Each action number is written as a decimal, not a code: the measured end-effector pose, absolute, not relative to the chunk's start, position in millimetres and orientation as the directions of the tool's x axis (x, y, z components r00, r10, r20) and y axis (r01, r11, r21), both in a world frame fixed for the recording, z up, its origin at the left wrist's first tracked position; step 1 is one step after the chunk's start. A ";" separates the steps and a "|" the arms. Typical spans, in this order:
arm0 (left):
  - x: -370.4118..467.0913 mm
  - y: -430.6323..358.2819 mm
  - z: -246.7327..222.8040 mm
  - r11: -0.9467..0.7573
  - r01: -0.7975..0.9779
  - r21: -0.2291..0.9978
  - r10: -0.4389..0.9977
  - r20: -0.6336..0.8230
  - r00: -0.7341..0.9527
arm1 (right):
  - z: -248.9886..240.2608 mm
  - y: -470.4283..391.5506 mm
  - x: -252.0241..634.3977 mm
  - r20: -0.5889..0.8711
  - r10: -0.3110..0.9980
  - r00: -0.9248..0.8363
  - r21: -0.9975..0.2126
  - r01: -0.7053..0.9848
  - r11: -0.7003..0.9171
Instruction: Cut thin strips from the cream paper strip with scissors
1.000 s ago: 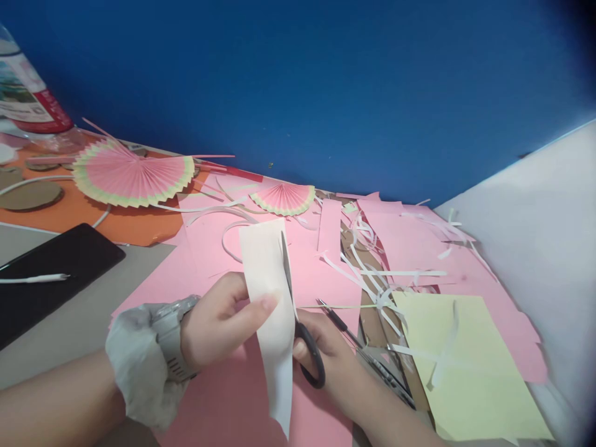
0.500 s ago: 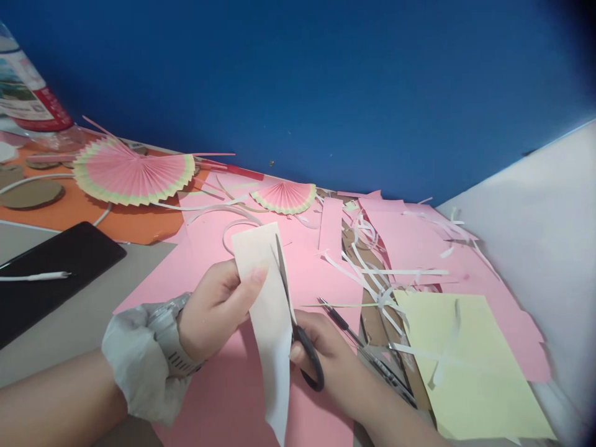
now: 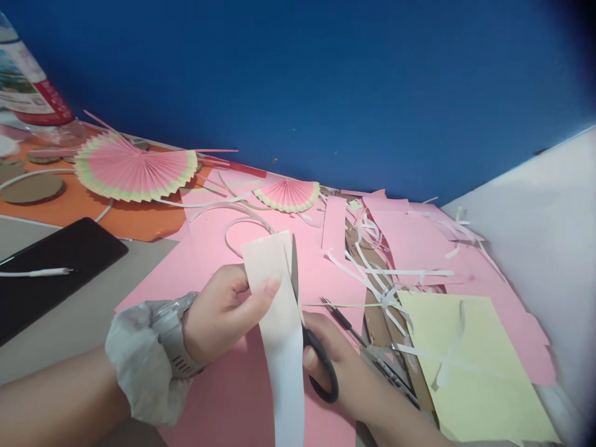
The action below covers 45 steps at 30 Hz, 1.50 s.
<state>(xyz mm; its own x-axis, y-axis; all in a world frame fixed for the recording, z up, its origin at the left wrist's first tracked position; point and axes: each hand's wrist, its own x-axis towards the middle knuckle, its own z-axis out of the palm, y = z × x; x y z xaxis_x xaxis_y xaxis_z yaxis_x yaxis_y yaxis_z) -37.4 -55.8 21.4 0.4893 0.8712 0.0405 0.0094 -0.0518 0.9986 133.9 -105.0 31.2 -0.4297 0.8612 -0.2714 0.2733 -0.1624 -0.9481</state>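
Over the pink paper (image 3: pixel 223 403), the left hand (image 3: pixel 221 313) pinches a white strip (image 3: pixel 285 360), long axis near-to-far. Scissors (image 3: pixel 295 276), grasped by the right hand (image 3: pixel 342 366), lie along the strip's right edge.

A blue wall (image 3: pixel 298 93) closes off the far edge of the tabletop (image 3: pixel 139 259), and a white panel (image 3: pixel 535 236) the right side. White paper (image 3: pixel 285 347) and scissors (image 3: pixel 332 372) fill the gap between the left hand (image 3: pixel 223 320) and right hand (image 3: pixel 349 366). A low lane runs between the black device (image 3: pixel 88 248) and pink sheet (image 3: pixel 205 245). 2 pleated fans (image 3: pixel 139 174) crowd the back; beside the right hand, a pen (image 3: pixel 342 318) and tangled strips (image 3: pixel 386 298) obstruct.
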 end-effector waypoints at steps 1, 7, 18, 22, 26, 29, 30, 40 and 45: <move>-37.3 -55.7 21.5 -0.055 0.015 0.998 0.868 0.041 0.495 | 31.1 -105.5 133.8 -0.266 0.864 -0.428 -0.948 0.277 -0.154; -38.0 -54.7 21.2 -0.050 -0.006 0.999 0.860 0.046 0.509 | 31.5 -105.0 132.9 -0.263 0.858 -0.442 -0.951 0.267 -0.155; -39.1 -54.9 20.7 -0.050 0.004 0.999 0.856 0.041 0.515 | 28.2 -102.8 134.8 -0.271 0.808 -0.523 -0.962 0.168 -0.214; -38.6 -54.2 20.3 -0.044 -0.006 0.999 0.863 0.041 0.504 | 29.1 -101.5 133.8 -0.263 0.805 -0.533 -0.964 0.119 -0.236; -37.8 -54.6 20.5 -0.036 -0.021 0.999 0.864 0.042 0.502 | 30.7 -100.1 132.5 -0.255 0.812 -0.525 -0.965 0.088 -0.247; -37.8 -54.7 20.8 -0.044 -0.014 0.999 0.867 0.045 0.497 | 30.5 -100.0 131.8 -0.248 0.808 -0.534 -0.965 0.068 -0.251; -37.9 -54.7 20.8 -0.048 -0.004 0.999 0.868 0.043 0.494 | 30.2 -100.2 131.6 -0.250 0.806 -0.536 -0.965 0.064 -0.256; -37.9 -55.8 22.1 -0.051 -0.035 0.998 0.866 0.062 0.496 | 29.2 -99.5 131.2 -0.254 0.810 -0.529 -0.961 0.043 -0.274; -37.5 -54.5 20.4 -0.016 -0.075 0.997 0.864 0.052 0.501 | 28.0 -98.9 131.5 -0.254 0.807 -0.533 -0.960 0.035 -0.279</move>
